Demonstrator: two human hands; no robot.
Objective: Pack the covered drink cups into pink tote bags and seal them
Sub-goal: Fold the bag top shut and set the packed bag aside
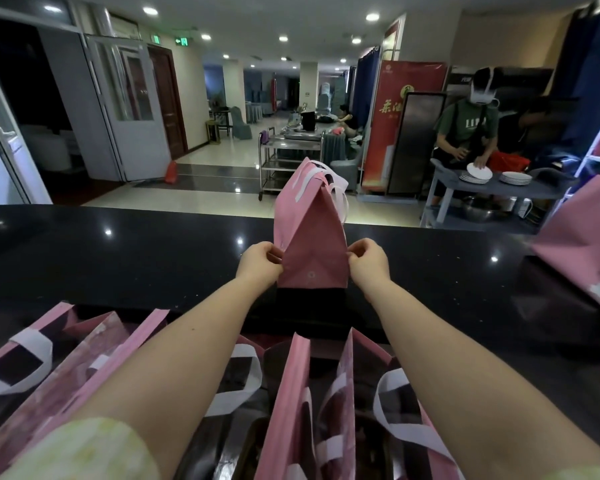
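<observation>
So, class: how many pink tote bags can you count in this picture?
At least 4: one upright on the black counter, pinched by both hands; one lying at the right edge; open ones near left and near centre. Overlaps may hide more.

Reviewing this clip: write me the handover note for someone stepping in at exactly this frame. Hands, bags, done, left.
Left hand: pinching the left edge of the upright pink tote bag on the black counter.
Right hand: pinching the same bag's right edge.
That bag stands with its top folded closed and white handles up; it looks sealed or nearly so.
Open pink bags wait in the near row; their contents are too dark to confirm cups. Another pink bag lies at the right.
Left: finish this one, then fill and seal the rest.
</observation>
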